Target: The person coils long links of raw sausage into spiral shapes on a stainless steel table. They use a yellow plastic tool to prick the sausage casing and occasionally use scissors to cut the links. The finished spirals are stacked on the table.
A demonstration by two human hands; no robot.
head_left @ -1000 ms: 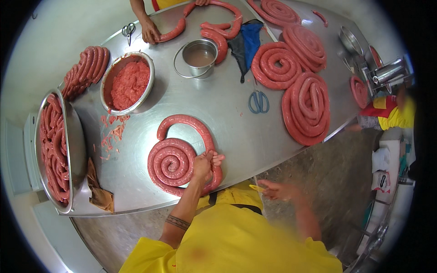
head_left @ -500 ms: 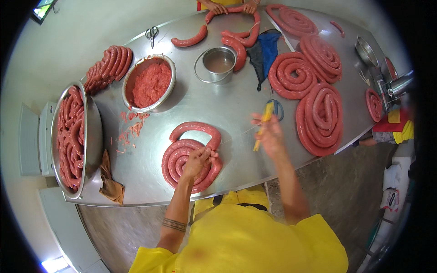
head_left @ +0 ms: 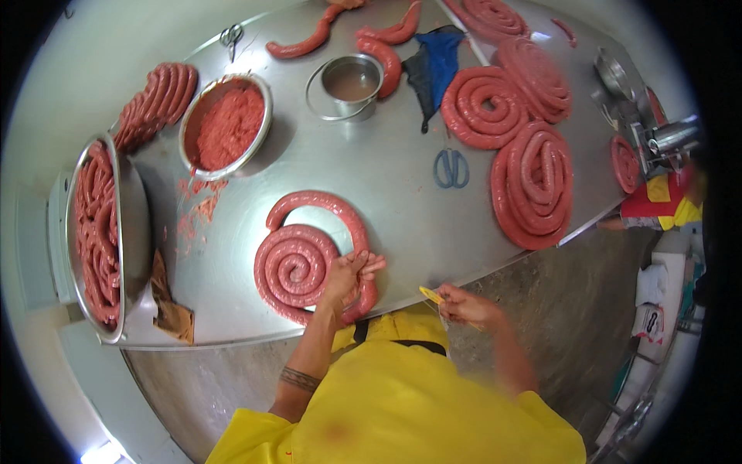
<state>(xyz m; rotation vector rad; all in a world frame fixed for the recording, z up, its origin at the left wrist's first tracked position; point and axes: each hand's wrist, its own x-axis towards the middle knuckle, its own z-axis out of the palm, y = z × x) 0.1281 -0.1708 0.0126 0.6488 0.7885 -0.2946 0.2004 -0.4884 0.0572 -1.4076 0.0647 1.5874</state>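
A long raw sausage (head_left: 287,272) lies coiled on the steel table in front of me, its outer length looping around the spiral. My left hand (head_left: 346,280) is closed on that outer length at the coil's right side, and a short piece pokes out past my fingers. Beyond the table's front edge, my right hand (head_left: 467,306) grips a flat yellow string winder (head_left: 430,295). A thin thread shows beside it. Blue-handled scissors (head_left: 450,169) lie farther up the table, between the coil and other sausage coils on the right.
Left stand a large steel basin of sausages (head_left: 131,232) and a bowl of ground meat (head_left: 264,127). A small pail (head_left: 352,81) and blue-black cloth (head_left: 442,66) lie farther back. Several sausage coils (head_left: 533,185) cover the right. Another person's hand (head_left: 349,3) shows at the far edge.
My right hand has pulled back toward me with the yellow winder, off the table, uncovering the scissors. My left hand stays on the sausage. The view has shifted; the other person's hands are mostly out of view.
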